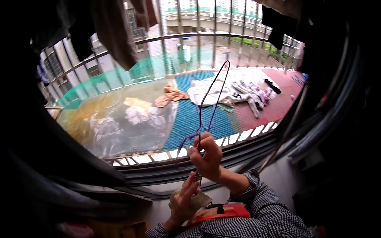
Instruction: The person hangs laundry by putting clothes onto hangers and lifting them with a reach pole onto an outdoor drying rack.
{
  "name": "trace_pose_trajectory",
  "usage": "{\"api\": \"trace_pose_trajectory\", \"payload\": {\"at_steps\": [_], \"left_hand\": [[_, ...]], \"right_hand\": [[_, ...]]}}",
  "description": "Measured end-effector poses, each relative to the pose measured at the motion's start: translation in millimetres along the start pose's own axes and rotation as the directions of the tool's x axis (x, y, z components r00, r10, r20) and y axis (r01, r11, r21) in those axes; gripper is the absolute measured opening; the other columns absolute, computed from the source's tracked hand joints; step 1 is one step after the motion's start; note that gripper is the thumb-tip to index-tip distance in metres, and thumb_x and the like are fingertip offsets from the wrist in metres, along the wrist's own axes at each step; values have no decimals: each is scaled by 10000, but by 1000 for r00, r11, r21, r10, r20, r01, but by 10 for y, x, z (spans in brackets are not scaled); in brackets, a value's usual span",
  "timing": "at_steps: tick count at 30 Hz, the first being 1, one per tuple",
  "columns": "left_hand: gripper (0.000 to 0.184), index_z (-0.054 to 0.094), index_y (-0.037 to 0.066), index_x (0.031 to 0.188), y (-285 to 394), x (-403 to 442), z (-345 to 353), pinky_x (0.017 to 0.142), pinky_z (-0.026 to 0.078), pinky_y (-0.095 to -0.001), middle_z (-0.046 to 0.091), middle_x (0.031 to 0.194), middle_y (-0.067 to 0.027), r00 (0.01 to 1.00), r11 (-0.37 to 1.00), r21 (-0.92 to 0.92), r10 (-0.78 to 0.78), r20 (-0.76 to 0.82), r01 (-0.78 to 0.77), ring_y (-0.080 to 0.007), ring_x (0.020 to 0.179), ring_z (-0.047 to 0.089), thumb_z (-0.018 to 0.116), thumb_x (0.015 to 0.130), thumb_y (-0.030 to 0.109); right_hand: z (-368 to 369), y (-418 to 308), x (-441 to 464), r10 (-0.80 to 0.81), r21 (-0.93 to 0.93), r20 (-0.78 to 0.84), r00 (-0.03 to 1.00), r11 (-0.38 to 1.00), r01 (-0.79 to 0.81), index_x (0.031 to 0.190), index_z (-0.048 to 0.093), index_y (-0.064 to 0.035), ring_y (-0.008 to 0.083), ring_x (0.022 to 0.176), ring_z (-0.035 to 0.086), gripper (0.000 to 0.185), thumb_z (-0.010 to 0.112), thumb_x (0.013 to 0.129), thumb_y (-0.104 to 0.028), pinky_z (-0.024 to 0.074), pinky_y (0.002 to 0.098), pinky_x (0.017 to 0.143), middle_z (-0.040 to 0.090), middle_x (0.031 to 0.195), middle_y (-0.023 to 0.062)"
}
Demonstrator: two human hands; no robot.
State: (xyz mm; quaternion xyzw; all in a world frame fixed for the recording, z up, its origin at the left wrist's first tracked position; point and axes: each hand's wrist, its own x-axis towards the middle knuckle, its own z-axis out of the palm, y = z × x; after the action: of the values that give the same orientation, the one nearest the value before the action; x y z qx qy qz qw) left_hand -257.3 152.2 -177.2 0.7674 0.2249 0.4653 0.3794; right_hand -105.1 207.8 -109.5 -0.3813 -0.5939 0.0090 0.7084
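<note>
A thin dark wire hanger [201, 104], bent into a long narrow loop, stands upright in front of the window, with a purple strip [183, 141] tied near its lower part. My right hand [206, 156] is closed round the wire below the loop. Lower and to the left, my left hand [185, 200] has its fingers raised beside the wire's lower end, against a pale greenish cloth or bag [200, 200]. What its fingers hold, if anything, is hard to make out.
Beyond the window frame [158, 173], metal bars [214, 37] enclose a ledge with a blue mat [186, 129], a red mat [274, 107], white clothes [216, 93] and an orange cloth [170, 96]. Dark garments [113, 31] hang overhead. A red item [228, 211] lies at my waist.
</note>
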Motion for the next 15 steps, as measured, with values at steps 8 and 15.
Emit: {"api": "trace_pose_trajectory", "payload": {"at_steps": [8, 15], "left_hand": [[361, 594, 6, 1017, 96, -133, 394, 672, 505, -270, 657, 856, -85, 894, 906, -195, -298, 334, 375, -147, 741, 636, 737, 727, 166], [219, 629, -27, 907, 459, -179, 357, 664, 496, -257, 658, 812, -83, 835, 923, -100, -285, 470, 371, -133, 716, 628, 684, 704, 33]], "right_hand": [[-755, -413, -412, 151, -41, 98, 984, 988, -147, 873, 459, -24, 86, 510, 482, 154, 604, 823, -27, 393, 227, 434, 529, 680, 45], [-2224, -1001, -438, -234, -569, 128, 964, 779, 264, 1050, 487, -26, 291, 857, 576, 405, 696, 779, -244, 457, 393, 786, 552, 988, 118]]}}
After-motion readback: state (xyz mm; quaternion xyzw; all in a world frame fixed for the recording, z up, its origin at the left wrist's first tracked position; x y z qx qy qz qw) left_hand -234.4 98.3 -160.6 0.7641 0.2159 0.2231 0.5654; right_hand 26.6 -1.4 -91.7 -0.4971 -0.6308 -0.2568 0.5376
